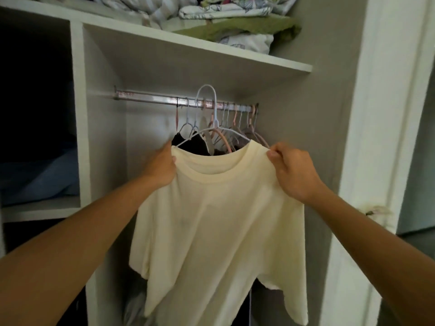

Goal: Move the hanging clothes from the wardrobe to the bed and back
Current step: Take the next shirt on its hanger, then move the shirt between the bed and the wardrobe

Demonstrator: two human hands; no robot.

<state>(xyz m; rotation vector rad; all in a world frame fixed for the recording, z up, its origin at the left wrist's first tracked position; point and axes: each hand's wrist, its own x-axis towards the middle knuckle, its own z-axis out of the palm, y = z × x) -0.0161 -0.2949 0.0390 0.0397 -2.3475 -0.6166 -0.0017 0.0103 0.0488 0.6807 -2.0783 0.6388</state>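
Observation:
A cream T-shirt (219, 220) hangs on a white hanger (213, 118) that I hold up in front of the wardrobe. My left hand (162, 165) grips the shirt's left shoulder. My right hand (292, 170) pinches its right shoulder. The hanger's hook stands at the height of the metal rail (153, 100), just in front of it; whether it touches the rail I cannot tell. Behind the shirt, several hangers (235, 118) crowd the rail's right half, and a dark garment (195, 142) hangs on one of them.
A shelf (235, 57) above the rail carries folded bedding (237, 22). To the left is a dark compartment with blue fabric (47, 175) on its shelf. A white door frame (381, 114) stands at the right. The rail's left half is bare.

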